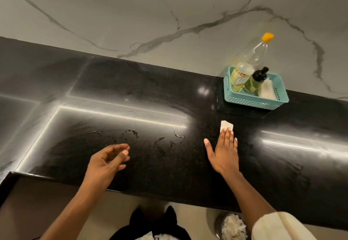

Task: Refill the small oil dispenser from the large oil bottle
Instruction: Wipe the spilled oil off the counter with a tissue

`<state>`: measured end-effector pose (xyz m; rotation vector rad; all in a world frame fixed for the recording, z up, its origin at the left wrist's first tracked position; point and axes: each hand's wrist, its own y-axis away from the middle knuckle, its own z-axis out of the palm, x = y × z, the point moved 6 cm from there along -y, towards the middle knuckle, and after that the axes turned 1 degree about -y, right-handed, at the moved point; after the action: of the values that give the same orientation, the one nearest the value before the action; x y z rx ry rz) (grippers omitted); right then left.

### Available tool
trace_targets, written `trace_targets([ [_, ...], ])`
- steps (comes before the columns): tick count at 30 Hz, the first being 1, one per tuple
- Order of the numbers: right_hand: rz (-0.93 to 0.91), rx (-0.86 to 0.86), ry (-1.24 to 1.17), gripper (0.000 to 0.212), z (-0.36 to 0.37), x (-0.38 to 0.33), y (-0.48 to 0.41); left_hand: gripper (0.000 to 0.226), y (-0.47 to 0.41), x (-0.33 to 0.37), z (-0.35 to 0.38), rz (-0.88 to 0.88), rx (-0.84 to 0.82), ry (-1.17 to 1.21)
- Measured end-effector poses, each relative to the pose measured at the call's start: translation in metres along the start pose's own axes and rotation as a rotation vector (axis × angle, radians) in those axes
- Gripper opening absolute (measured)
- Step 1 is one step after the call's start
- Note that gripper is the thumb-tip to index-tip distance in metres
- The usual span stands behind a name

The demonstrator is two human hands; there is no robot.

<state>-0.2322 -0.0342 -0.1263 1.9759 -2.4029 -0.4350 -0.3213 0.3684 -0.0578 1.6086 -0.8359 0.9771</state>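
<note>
The large oil bottle [254, 57] and small oil dispenser [253, 83] are stood in a teal basket [256, 103] on the desk [131, 107]. The right grip [225, 151] is spread flat on a paper napkin [226, 125]; the left grip [107, 160] is loosely curled, empty. Both containers, probably oil-slick, are best held mid-body.

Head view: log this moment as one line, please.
right hand: flat, presses tissue on counter | left hand: empty | large oil bottle, small dispenser: in teal basket | smears: on counter
</note>
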Motion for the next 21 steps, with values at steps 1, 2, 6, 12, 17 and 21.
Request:
trace_targets([
  [1, -0.004, -0.023, -0.013, 0.109, 0.003, -0.016, -0.002, 0.026, 0.002, -0.002, -0.005, -0.004, 0.021, 0.006],
  [2, -0.032, -0.04, -0.024, 0.109, 0.007, -0.038, -0.001, 0.026, 0.003, -0.002, -0.007, -0.006, 0.035, 0.018],
  [6, -0.311, -0.173, -0.151, 0.095, 0.034, -0.149, 0.047, 0.026, 0.002, 0.006, -0.003, 0.006, 0.067, 0.055],
  [12, -0.715, -0.309, -0.074, 0.092, 0.06, -0.196, 0.149, 0.025, -0.004, 0.04, 0.035, 0.088, 0.029, 0.059],
  [17, -0.364, -0.045, -0.033, 0.092, 0.02, -0.036, 0.079, 0.028, -0.011, 0.045, 0.066, 0.089, -0.041, 0.079],
  [21, 0.124, 0.023, 0.065, 0.1, -0.017, 0.152, 0.055, 0.04, -0.009, 0.037, 0.07, 0.087, -0.069, 0.107],
])
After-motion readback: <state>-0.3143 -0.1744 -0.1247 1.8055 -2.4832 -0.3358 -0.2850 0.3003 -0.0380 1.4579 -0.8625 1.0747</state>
